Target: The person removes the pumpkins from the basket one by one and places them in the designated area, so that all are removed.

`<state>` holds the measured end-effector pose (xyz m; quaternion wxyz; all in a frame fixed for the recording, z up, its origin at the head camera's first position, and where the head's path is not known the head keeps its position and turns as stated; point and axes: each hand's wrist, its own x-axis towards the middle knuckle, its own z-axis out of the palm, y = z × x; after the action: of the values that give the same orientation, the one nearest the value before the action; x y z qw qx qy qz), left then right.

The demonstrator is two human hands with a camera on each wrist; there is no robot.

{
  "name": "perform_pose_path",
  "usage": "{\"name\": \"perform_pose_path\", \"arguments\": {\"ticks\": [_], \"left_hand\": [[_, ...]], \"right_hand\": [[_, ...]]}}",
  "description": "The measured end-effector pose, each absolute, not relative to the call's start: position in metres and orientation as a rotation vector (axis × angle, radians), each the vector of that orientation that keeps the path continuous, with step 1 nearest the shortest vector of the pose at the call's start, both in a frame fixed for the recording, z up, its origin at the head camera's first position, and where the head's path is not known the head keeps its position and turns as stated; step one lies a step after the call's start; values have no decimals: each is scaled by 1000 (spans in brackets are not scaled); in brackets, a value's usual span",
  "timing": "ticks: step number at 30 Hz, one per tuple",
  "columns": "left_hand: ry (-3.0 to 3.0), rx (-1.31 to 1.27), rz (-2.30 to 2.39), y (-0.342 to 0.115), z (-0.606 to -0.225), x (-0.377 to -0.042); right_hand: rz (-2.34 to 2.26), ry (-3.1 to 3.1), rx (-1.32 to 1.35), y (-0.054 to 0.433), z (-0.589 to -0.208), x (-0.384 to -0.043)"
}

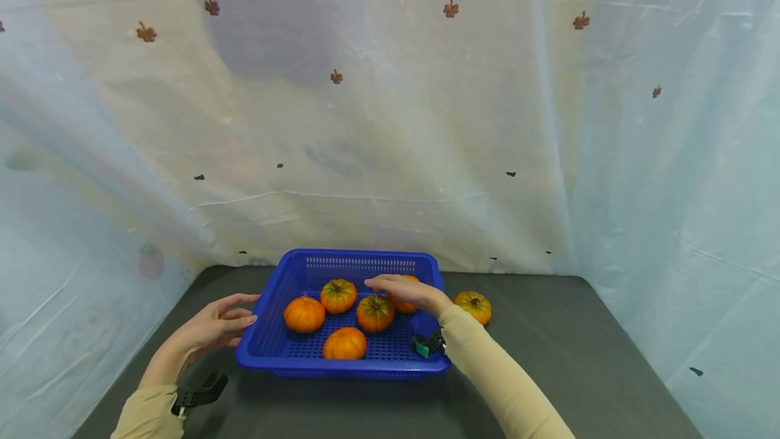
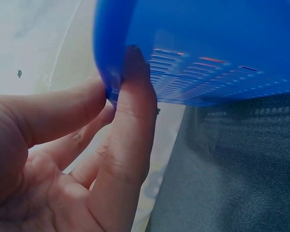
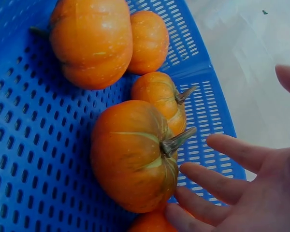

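A blue plastic basket (image 1: 286,363) stands on the dark table with several small orange pumpkins (image 1: 304,314) in it. My left hand (image 1: 213,325) pinches the basket's left rim (image 2: 108,53) between thumb and fingers. Over the basket's right half is my right hand (image 1: 402,290), its fingers spread and fairly straight, holding nothing. It partly hides an orange pumpkin (image 1: 409,305) beneath it. In the right wrist view, the fingertips are close beside a green-streaked pumpkin (image 3: 130,154) with a thick stem; whether they touch it I cannot tell.
Another yellow-orange pumpkin (image 1: 473,306) lies on the dark table (image 1: 560,351), just outside the basket's right side and beside my right forearm. A pale curtain (image 1: 390,154) with leaf prints hangs behind the table and along both sides.
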<state>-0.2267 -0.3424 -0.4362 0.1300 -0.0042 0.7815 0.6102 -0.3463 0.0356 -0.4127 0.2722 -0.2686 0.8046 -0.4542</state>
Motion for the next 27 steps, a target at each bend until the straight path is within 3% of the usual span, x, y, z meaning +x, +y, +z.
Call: {"name": "perform_pose_path", "arguments": {"ticks": [27], "left_hand": [[2269,18,1769,-343,-436,-227]], "right_hand": [[-913,2190,-917,47,-424,-347]]}}
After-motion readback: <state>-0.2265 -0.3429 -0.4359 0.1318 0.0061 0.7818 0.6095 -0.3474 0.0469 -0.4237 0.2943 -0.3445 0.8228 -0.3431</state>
